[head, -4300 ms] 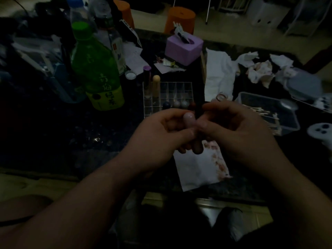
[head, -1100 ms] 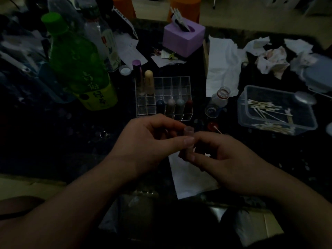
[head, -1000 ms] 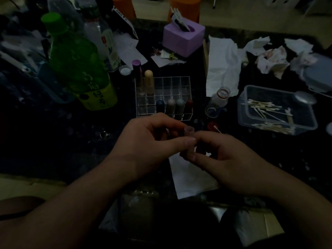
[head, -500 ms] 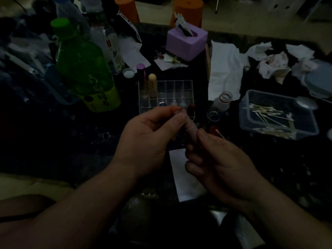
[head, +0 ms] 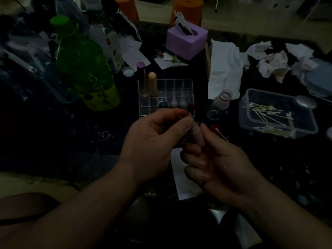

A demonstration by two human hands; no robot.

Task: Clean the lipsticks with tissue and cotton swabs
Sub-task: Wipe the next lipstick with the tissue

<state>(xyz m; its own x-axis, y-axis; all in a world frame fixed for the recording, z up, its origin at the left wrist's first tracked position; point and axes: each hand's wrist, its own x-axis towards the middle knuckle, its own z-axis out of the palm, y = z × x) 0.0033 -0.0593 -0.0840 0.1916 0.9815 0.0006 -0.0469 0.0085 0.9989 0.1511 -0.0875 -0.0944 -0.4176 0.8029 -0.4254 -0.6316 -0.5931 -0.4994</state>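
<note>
**The pink lipstick (head: 197, 136) is higher up now**

Both hands have moved up since a second ago. They now sit in the middle of the frame, just in front of the clear rack (head: 179, 83). The pink lipstick stood straight before. Now it leans.

The left hand (head: 152, 141) has its thumb and fingers curled, and they pinch the top end of the pink lipstick. The right hand (head: 215, 164) has its fingers curled round the lower end. It is dark, so I cannot tell if the cap is on.

A white tissue (head: 181, 178) lies flat on the tabletop (head: 71, 141) under the hands. More lipsticks (head: 173, 104) stand in the rack. A clear box (head: 251, 121) of cotton swabs (head: 262, 107) is at the right. One loose swab (head: 220, 133) lies near the right hand. A green bottle (head: 84, 69) stands at the upper left. A purple tissue box (head: 186, 42) is at the top, with crumpled tissues (head: 273, 63) at the upper right.
</note>
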